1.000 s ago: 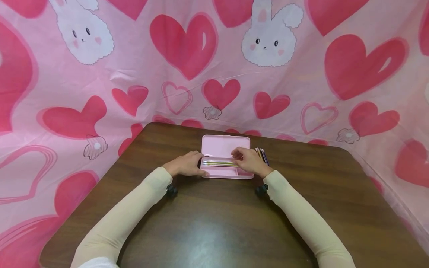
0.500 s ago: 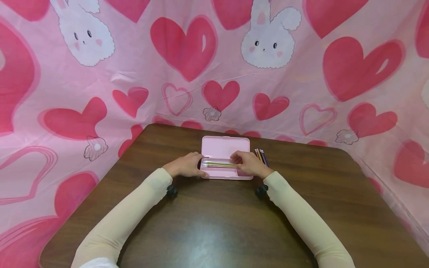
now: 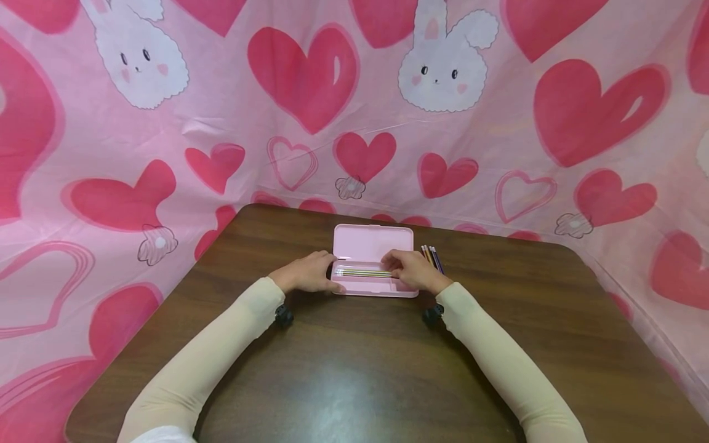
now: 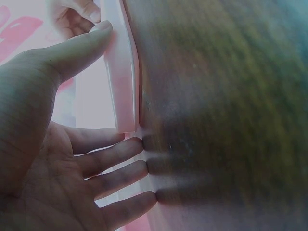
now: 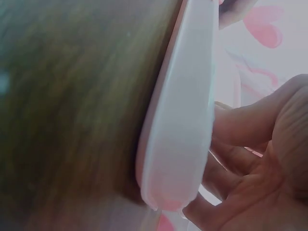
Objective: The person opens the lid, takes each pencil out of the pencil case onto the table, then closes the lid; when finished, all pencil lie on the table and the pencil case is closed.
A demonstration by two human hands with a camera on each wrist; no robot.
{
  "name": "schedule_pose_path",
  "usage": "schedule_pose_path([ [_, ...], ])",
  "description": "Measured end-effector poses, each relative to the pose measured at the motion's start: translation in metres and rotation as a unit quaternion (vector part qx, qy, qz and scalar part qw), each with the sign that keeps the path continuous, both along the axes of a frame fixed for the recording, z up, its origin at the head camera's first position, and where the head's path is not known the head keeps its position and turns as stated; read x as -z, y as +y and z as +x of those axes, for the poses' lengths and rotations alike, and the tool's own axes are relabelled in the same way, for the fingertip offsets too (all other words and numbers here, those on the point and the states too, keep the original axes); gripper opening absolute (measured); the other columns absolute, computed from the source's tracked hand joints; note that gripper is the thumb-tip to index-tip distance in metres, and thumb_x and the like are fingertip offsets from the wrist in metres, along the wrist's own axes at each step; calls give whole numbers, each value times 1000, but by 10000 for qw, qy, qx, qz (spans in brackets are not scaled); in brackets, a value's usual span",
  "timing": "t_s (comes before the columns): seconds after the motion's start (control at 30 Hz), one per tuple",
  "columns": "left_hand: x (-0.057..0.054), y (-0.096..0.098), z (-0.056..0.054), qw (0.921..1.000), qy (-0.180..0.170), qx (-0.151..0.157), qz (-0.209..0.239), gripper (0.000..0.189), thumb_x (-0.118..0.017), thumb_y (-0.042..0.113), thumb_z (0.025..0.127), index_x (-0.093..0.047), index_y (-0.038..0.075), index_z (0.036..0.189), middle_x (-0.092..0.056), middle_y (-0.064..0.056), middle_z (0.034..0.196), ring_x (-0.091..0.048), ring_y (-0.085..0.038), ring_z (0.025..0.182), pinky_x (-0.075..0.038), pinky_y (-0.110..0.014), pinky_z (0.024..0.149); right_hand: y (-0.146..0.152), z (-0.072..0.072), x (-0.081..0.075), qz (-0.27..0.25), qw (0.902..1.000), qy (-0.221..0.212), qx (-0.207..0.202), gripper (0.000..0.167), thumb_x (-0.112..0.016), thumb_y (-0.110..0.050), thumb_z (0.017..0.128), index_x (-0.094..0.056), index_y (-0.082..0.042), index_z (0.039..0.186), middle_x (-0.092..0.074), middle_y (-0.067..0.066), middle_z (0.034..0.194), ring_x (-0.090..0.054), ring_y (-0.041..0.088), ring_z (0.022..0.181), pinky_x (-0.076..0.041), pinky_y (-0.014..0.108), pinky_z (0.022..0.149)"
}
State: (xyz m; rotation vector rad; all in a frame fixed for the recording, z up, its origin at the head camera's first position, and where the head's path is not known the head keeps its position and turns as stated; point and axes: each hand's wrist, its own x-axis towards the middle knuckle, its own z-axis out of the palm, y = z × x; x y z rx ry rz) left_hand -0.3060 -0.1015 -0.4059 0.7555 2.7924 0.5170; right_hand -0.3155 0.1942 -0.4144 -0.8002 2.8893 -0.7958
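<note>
An opened pink pencil case (image 3: 365, 287) lies on the brown table, its lid (image 3: 372, 241) tipped back behind it. Several striped pencils (image 3: 362, 272) lie lengthwise in its long rear compartment. My left hand (image 3: 308, 271) rests at the case's left end; in the left wrist view its thumb (image 4: 91, 41) lies on the near rim and its fingers stretch past the end, tips at the table. My right hand (image 3: 414, 269) reaches in from the right, fingers bent round the right end of the pencils and covering it. In the right wrist view the case wall hides its fingertips.
Several more pencils (image 3: 435, 258) lie on the table (image 3: 343, 369) just right of the case, partly behind my right hand. A pink cloth (image 3: 310, 147) with hearts and rabbits hangs along the table's back edge and sides.
The pencils in the case have shifted slightly right and lie lower in the compartment, with my right fingers staying at their right end. My left hand has kept its place.
</note>
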Motion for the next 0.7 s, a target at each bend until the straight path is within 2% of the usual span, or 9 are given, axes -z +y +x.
schedule_pose_path([
  [0.4,0,0,1,9999,-50,-45,-83,94,-74,64,81,-46,8,150,-54,-12,143,-53,-27,129,-45,-53,112,4,-2,3,134,9999,-28,-50,30,-63,7,89,-71,-10,112,-74,6,101,-66,16,91,-58,37,88],
  [0.7,0,1,1,9999,-50,-21,-100,94,-74,66,80,-46,9,150,-54,-12,143,-53,-27,129,-45,-54,112,6,-2,-1,324,9987,168,-364,32,-64,6,87,-71,-11,113,-74,5,98,-64,15,87,-58,35,84],
])
